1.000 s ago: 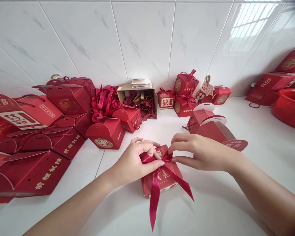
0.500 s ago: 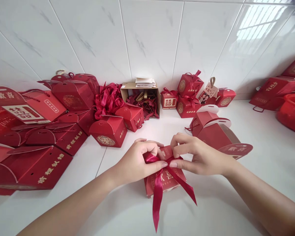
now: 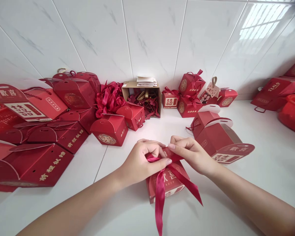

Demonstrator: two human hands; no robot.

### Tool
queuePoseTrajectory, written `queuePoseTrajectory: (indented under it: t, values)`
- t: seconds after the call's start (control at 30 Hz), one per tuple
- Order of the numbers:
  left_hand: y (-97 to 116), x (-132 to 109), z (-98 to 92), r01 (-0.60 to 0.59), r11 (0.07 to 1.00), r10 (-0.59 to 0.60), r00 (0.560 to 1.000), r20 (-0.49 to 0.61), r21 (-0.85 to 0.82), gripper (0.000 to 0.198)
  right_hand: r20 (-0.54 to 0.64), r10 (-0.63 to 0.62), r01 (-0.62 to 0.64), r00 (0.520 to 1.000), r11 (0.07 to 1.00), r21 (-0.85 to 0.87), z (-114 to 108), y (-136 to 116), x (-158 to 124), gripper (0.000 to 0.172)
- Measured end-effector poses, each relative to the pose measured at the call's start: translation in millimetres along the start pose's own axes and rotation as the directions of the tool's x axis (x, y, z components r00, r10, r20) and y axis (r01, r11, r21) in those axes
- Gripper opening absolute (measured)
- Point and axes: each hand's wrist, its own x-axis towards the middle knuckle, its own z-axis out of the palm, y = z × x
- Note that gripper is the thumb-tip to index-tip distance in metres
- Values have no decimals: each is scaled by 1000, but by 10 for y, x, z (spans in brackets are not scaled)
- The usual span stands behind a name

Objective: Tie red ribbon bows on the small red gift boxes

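Two hands are working at near centre of the white tiled surface point(image 3: 236, 203), directly over a small red gift box point(image 3: 171, 186). Left hand point(image 3: 140, 162) and right hand point(image 3: 193, 154) are each pinching the dark red ribbon point(image 3: 159, 196) on top of the box, fingertips almost touching. The ribbon tails are trailing nearward.

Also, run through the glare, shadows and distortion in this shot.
Head view: a window reflection glares on the wall tiles at upper right; soft shadows lie on the white surface beneath the forearms; tile seams splay, a wide-angle effect; the left hand, right hand and red ribbon look sharp.
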Motion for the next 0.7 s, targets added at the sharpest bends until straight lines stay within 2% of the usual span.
queuePoseTrajectory:
  t: [0.13, 0.33, 0.47, 0.7]
  values:
    - [-27, -12, 49, -28, 1000, 28, 999, -39, 8, 48, -16, 62, -58, 998, 985, 161, 4, 28, 1, 49]
    - [-50, -13, 92, -35, 999, 32, 996, -81, -35, 46, -7, 171, -149, 985, 878, 456, 24, 28, 13, 41]
    - [-63, -8, 83, -68, 998, 67, 995, -68, -7, 47, -31, 186, -149, 982, 865, 479, 25, 41, 21, 42]
    - [-77, 6, 52, -100, 995, 101, 994, -47, 14, 48, -59, 124, -85, 990, 893, 441, -6, 94, 31, 49]
